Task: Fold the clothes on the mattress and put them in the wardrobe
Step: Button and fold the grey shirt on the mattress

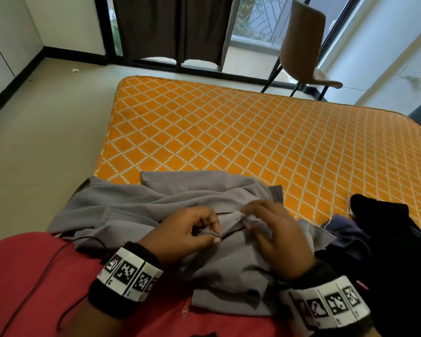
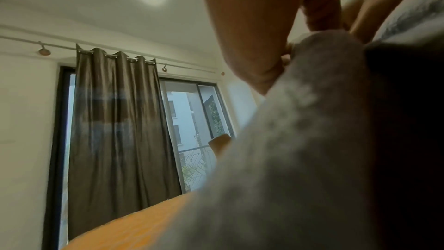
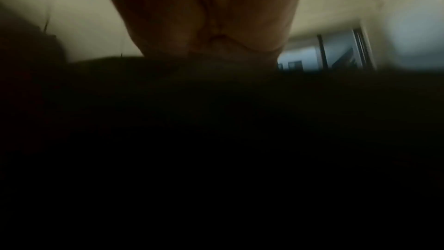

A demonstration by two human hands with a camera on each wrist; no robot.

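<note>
A grey garment (image 1: 156, 207) lies crumpled on the near left corner of the orange diamond-patterned mattress (image 1: 229, 122) and spills onto my lap. My left hand (image 1: 213, 235) pinches a fold of it beside a thin black drawstring (image 1: 231, 231). Just to the right, my right hand (image 1: 250, 218) curls its fingers over the facing edge of the same fabric. In the left wrist view the grey garment (image 2: 288, 149) fills the lower right, blurred, with the left hand (image 2: 259, 35) above it. The right wrist view is mostly dark; only the right hand (image 3: 204, 16) shows at the top.
A heap of black clothes (image 1: 394, 239) and a navy piece (image 1: 345, 229) lie at the mattress's near right. A brown chair (image 1: 301, 45) stands behind the mattress by the curtained window (image 1: 168, 27). Bare floor (image 1: 46, 130) lies to the left, with white cabinet panels (image 1: 0, 45) beyond.
</note>
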